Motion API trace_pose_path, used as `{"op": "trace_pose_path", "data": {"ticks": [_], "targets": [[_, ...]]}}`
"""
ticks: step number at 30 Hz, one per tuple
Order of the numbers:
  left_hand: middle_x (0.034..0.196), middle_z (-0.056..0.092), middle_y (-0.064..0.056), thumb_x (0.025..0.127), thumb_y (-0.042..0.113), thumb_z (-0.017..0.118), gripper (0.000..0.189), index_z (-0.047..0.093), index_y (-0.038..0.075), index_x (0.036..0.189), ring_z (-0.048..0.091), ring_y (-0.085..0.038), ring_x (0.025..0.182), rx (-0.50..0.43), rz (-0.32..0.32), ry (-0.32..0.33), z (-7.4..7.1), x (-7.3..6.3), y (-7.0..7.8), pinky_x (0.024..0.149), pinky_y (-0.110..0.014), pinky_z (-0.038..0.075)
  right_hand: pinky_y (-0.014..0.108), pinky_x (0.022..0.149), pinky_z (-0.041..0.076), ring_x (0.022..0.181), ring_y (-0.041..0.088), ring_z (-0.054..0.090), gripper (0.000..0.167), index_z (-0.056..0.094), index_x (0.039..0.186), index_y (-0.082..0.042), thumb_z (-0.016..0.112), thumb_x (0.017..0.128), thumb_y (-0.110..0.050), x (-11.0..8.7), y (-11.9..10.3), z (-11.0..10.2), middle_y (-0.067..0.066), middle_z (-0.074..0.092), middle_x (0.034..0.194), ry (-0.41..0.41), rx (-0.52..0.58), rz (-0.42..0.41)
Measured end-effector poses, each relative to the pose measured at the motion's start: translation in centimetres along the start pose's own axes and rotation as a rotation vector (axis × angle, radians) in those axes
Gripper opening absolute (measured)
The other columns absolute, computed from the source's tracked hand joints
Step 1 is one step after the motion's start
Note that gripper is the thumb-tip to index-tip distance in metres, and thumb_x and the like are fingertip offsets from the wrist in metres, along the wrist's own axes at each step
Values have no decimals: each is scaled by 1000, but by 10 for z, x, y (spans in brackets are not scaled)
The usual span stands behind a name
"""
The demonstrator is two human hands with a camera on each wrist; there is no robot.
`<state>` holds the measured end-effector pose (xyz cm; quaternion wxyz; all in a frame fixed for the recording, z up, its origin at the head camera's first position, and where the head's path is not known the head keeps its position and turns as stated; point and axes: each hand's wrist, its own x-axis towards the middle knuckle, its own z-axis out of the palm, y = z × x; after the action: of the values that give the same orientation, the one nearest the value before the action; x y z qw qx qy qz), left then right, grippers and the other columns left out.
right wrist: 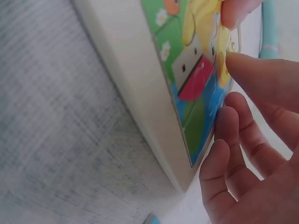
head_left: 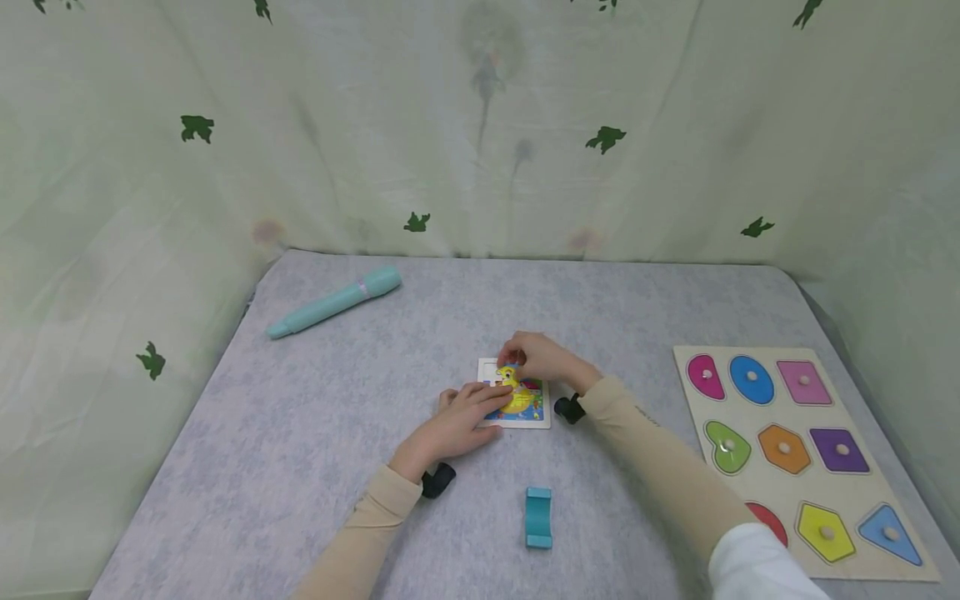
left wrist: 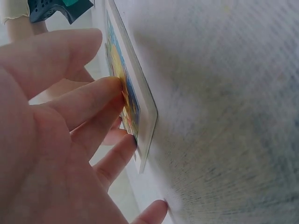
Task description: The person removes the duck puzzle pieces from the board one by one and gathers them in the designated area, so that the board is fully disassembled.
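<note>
Duck puzzle [head_left: 528,412] lay flat on the table [head_left: 262,467], between both hands, presumably for easy reach; left hand [head_left: 467,417], fingers extended and loosely spread, rested its fingertips on the picture, likely to steady it; right hand [head_left: 551,360], fingers curled, appeared to pinch an upper yellow piece [right wrist: 225,70], probably for finer control. Shape board [head_left: 802,492] sat well apart at right, leaving elbow room; teal block [head_left: 537,521] stood nearer the person, untouched.

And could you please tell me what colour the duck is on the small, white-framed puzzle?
The duck is yellow, showing best in the head view.
</note>
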<state>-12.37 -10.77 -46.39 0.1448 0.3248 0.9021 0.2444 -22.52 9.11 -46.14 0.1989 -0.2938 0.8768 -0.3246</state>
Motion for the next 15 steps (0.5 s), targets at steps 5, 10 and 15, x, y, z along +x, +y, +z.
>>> {"op": "trace_pose_path", "data": {"ticks": [5,10,15], "targets": [[152,34,-1,98,28,55,51,44,12,145,26,-28,137,15,-23,0,2,1,-1,98,-59,20,30,74,43,82,18,49,24,68,95,-11,71,76,5,1,-4,2,3,52,90,-24,-55,12],[152,34,-1,98,26,55,48,45,12,144,25,-30,137,5,-37,2,2,1,1,98,-61,19,32,78,43,85,19,48,25,66,95,-11,70,76,7,1,-7,4,4,51,92,-25,-59,32],[151,35,-2,98,23,55,47,46,11,143,25,-31,137,-6,-40,4,1,1,2,98,-61,19,36,84,42,90,21,47,25,65,94,-11,69,77,7,-1,-8,6,4,49,96,-7,-59,57]]}}
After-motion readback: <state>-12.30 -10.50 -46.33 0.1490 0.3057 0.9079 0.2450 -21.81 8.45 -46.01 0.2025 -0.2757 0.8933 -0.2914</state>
